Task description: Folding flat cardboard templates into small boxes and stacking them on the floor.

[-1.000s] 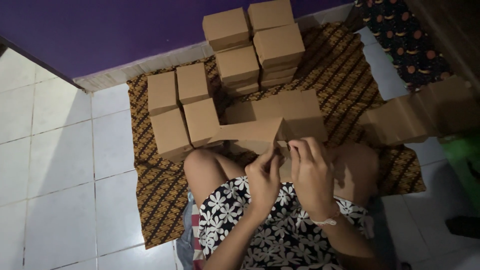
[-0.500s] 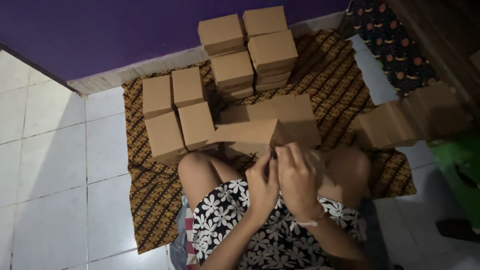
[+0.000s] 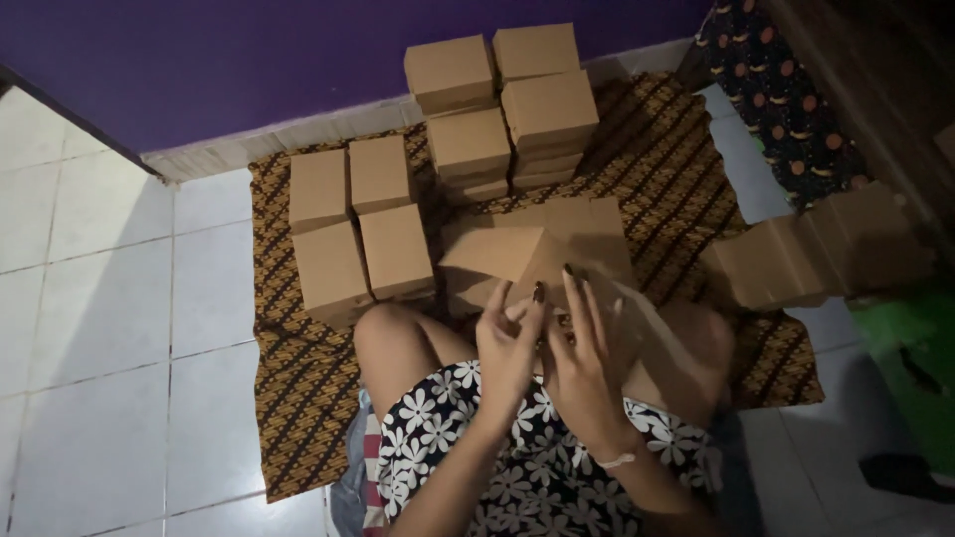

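Beyond my hands the patterned brown mat (image 3: 298,418) spreads over the white tiled floor (image 3: 99,318), running up to the purple wall (image 3: 249,60) on the far side. On the mat, farthest from my hold, stands a tall stack of finished brown boxes (image 3: 507,109), several layers high. To the left of my hold and a little beyond it sits a low group of four boxes (image 3: 358,229), packed side by side and touching. Well off to the right lies a loose heap of flat cardboard blanks (image 3: 816,249), partly off the mat. My flowered dress (image 3: 497,457) covers my lap just under my wrists, with one bare knee (image 3: 398,343) to the left of them.

Directly at my fingertips is the half-folded cardboard box (image 3: 527,254), tilted, one flap raised toward me. My left hand (image 3: 507,348) is loosely curled, fingertips touching the near edge of the box. My right hand (image 3: 582,363) has its fingers spread and extended, resting against a flap of the same box rather than clamped around it. The two hands sit just beside each other, nearly touching.
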